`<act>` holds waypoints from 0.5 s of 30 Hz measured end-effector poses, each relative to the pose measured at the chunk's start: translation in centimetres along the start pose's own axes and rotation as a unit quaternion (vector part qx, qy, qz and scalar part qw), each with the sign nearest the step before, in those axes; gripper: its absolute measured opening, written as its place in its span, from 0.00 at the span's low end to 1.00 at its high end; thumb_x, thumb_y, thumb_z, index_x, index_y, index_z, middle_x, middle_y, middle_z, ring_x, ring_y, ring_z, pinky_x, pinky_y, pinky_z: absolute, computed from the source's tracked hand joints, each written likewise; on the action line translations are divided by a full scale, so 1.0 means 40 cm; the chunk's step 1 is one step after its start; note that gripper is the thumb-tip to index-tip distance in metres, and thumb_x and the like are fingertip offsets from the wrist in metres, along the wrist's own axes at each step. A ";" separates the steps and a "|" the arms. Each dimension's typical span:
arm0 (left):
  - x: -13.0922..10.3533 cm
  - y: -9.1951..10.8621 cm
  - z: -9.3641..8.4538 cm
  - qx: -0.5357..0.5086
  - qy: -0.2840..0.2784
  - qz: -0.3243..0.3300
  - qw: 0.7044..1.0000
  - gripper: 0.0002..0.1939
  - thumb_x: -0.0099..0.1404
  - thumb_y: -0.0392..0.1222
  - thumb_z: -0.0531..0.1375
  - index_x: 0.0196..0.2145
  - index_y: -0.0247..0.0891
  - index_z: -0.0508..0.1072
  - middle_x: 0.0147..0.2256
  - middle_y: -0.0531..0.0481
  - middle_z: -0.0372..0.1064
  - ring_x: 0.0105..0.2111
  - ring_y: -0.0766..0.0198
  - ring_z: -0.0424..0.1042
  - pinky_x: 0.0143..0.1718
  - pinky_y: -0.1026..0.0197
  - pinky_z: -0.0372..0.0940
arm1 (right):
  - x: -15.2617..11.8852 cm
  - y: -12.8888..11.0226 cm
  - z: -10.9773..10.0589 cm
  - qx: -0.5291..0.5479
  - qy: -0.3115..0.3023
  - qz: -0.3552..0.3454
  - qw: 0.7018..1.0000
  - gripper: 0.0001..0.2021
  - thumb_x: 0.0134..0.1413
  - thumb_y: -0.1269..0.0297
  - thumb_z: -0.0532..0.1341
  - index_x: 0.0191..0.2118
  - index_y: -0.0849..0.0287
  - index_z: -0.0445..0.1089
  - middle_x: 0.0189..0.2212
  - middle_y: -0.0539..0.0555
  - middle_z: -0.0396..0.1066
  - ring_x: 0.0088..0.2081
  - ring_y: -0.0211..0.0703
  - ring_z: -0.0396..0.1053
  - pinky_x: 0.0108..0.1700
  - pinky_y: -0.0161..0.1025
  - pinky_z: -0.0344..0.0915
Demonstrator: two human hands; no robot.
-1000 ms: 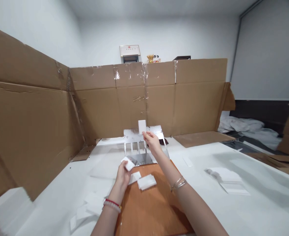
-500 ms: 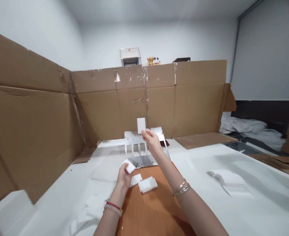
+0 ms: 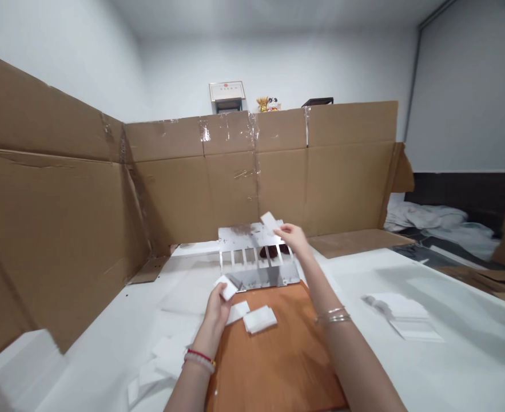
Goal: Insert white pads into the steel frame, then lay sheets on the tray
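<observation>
My left hand (image 3: 218, 302) grips a small white card (image 3: 226, 288), or a few of them, near the lower left corner of a slotted metal rack (image 3: 261, 278). Pinched by one end in my right hand (image 3: 294, 236), another white card (image 3: 270, 222) tilts in front of the rack's upper right part. Below the rack lies a brown wooden board (image 3: 278, 360). A small stack of white cards (image 3: 259, 320) rests on it, with more white cards (image 3: 237, 312) just to the left, partly behind my left hand.
Cardboard walls (image 3: 183, 194) stand behind and at the left of the white table (image 3: 346, 286). Loose white pieces (image 3: 158, 366) lie left of the board, a white block (image 3: 20, 369) at the far left, and a white stack (image 3: 406, 315) at the right.
My right hand has moved to the right with its card, which has turned from upright to tilted. My left hand has barely moved.
</observation>
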State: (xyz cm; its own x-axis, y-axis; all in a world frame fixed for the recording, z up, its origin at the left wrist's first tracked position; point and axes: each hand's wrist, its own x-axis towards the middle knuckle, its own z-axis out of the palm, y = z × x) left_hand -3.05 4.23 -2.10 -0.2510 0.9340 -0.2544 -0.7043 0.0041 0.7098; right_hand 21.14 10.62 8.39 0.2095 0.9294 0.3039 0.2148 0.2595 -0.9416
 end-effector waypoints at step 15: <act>-0.004 -0.014 0.001 0.025 -0.032 0.009 0.999 0.05 0.70 0.37 0.62 0.41 0.33 0.73 0.39 0.49 0.73 0.33 0.65 0.74 0.34 0.61 0.73 | -0.016 0.058 -0.179 -0.355 -0.168 0.186 0.901 0.14 0.66 0.61 0.62 0.53 0.60 0.70 0.55 0.59 0.69 0.53 0.51 0.69 0.55 0.54 0.68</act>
State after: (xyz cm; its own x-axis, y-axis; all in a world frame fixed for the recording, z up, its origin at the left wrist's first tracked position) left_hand -2.60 4.08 -2.42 -0.2202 0.9548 -0.1999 -0.6648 0.0031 0.7470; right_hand 28.32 8.77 7.05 0.1176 0.9755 -0.1862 0.7701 -0.2079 -0.6031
